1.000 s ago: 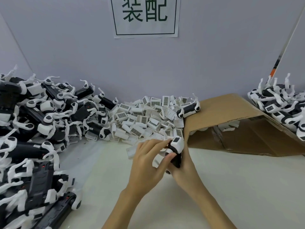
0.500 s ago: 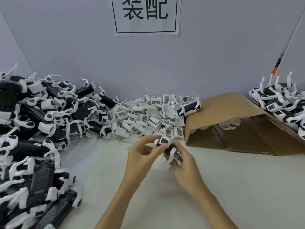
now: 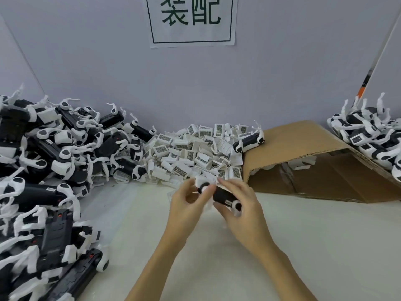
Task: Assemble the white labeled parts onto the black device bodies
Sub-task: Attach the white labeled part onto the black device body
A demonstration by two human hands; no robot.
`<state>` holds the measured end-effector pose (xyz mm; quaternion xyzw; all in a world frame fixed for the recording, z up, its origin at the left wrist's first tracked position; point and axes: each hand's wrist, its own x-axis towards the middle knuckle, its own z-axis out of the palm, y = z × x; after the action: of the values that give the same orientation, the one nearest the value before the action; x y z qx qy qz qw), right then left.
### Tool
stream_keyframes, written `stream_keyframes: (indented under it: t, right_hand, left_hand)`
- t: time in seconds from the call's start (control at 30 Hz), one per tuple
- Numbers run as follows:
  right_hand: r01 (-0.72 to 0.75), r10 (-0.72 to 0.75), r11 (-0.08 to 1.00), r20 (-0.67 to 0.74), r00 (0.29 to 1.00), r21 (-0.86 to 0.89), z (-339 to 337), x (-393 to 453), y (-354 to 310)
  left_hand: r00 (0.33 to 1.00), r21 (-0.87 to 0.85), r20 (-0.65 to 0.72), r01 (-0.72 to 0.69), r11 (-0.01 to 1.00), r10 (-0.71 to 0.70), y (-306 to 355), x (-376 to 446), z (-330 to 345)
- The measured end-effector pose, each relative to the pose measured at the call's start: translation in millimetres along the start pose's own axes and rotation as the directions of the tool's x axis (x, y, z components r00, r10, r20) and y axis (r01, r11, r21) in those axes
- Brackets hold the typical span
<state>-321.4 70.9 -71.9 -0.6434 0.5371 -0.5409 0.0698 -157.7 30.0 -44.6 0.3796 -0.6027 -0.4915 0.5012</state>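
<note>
Just above the middle of the view, both hands hold one black device body [image 3: 223,197] over the pale surface [image 3: 303,246]; the right hand [image 3: 243,209] has its fingers curled round the body's lower end, while the left hand [image 3: 186,203] pinches the white labeled part [image 3: 204,183] against the body's upper end, thumb and fingertips closed on it; whether the part is fully seated I cannot tell; at 12 o'clock from the hands lies a heap of loose white parts [image 3: 195,153] against the wall; from 9 to 7 o'clock sprawls a large pile of devices [image 3: 54,170]; at 2 o'clock a cardboard box [image 3: 303,148] lies on its side, with another pile [image 3: 373,135] at 3 o'clock beyond it; a printed sign [image 3: 192,18] hangs at 12 o'clock.
</note>
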Motion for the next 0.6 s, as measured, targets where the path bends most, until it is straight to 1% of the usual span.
stream_keyframes:
  t: [0.03,0.1,0.17,0.3,0.37,0.43,0.47,0.5,0.53,0.6]
  right_hand:
    - [-0.076,0.076,0.992,0.004,0.997,0.098,-2.1,1.7,-2.8]
    - [-0.277,0.272,0.927,0.055,0.961,0.254,-6.8,4.8,-7.4]
    - [-0.426,0.401,0.852,0.142,0.905,0.304,-8.4,5.2,-7.5]
    - [-0.592,0.513,0.741,0.302,0.804,0.317,-4.5,5.5,-9.8]
    - [-0.678,0.579,0.69,0.367,0.728,0.255,-5.4,7.1,-10.4]
    - [-0.761,0.65,0.619,0.417,0.635,0.194,-7.3,7.9,-10.5]
    - [-0.783,0.667,0.593,0.43,0.608,0.187,-7.9,7.8,-10.6]
    - [-0.785,0.667,0.59,0.434,0.606,0.189,-8.2,7.1,-10.9]
    - [-0.764,0.647,0.612,0.426,0.632,0.205,-8.2,6.8,-10.4]
    - [-0.681,0.57,0.666,0.382,0.728,0.305,-8.5,6.4,-9.6]
  left_hand:
    - [0.997,-0.08,-0.01,0.071,0.994,-0.072,0.7,2.6,-3.8]
    - [0.984,-0.203,-0.004,0.173,0.964,-0.177,1.1,7.2,-13.2]
    - [0.971,-0.265,0.005,0.232,0.936,-0.24,-0.2,9.3,-19.3]
    - [0.938,-0.243,0.005,0.337,0.91,-0.346,-2.5,13.0,-20.9]
    - [0.896,-0.258,0.085,0.442,0.859,-0.436,-1.5,14.8,-25.4]
    - [0.844,-0.182,0.145,0.536,0.824,-0.516,-0.6,16.2,-29.3]
    - [0.832,-0.143,0.148,0.554,0.821,-0.535,-0.3,16.0,-30.4]
    - [0.835,-0.125,0.145,0.547,0.828,-0.53,-1.3,15.9,-31.2]
    - [0.855,-0.133,0.144,0.516,0.846,-0.499,-1.6,16.1,-31.6]
    - [0.914,-0.179,0.14,0.401,0.898,-0.38,-2.8,17.4,-33.2]
